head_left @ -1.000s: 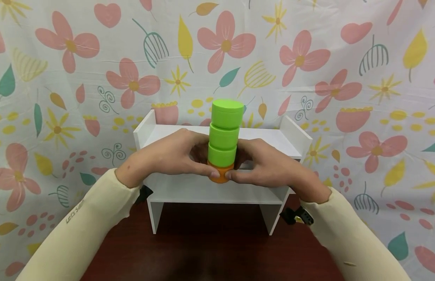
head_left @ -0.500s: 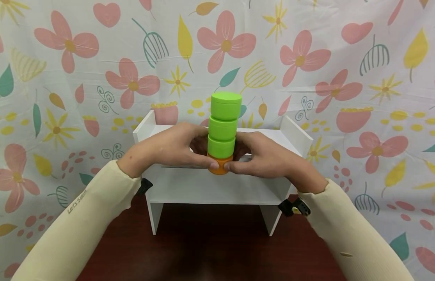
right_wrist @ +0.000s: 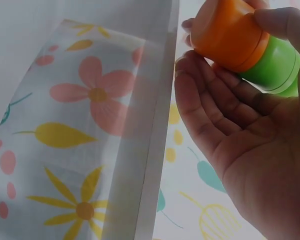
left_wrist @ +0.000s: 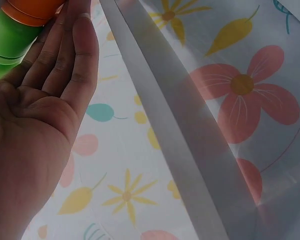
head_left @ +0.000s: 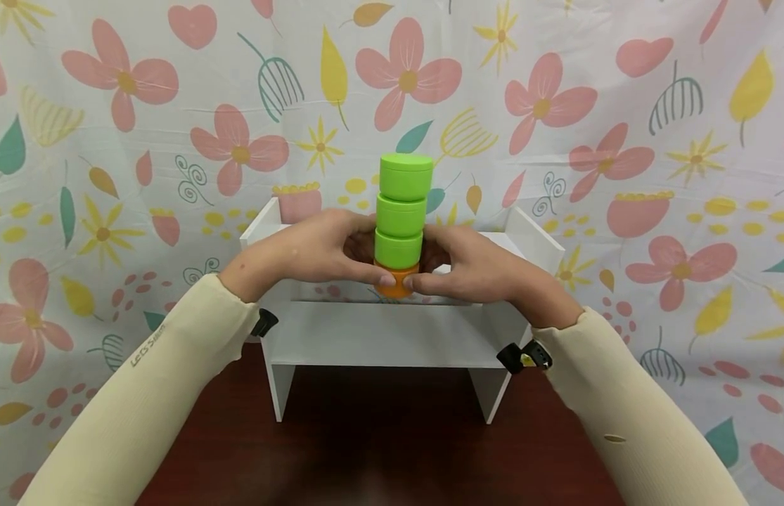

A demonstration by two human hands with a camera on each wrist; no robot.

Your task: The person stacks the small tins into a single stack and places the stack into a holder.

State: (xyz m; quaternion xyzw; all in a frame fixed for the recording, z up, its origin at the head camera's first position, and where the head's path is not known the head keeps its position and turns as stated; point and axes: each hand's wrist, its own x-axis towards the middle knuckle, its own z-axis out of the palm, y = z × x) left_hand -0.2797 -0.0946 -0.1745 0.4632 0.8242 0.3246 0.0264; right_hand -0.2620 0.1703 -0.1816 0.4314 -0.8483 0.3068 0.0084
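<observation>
In the head view, a tower of three lidded green jars (head_left: 399, 214) stands upright on one orange jar (head_left: 402, 282) at the bottom. My left hand (head_left: 325, 249) grips the orange jar from the left, thumb on its front and fingers behind the tower. From the right, my right hand (head_left: 477, 263) holds the same jar, its thumb close to the left one. The whole tower is raised in front of the white shelf. The right wrist view shows the orange jar's underside and fingers around its far side; the left wrist view shows only part of the tower.
Behind the hands stands a white two-tier shelf (head_left: 385, 334) with raised side panels (head_left: 536, 242). It rests on a dark red-brown tabletop (head_left: 385, 450). A floral cloth (head_left: 392, 84) hangs behind it. Dark wrist devices (head_left: 524, 356) sit at both sleeves.
Both hands have lifted the jar tower upward in the head view, keeping their grip on the orange jar. More of the shelf's opening shows below them now.
</observation>
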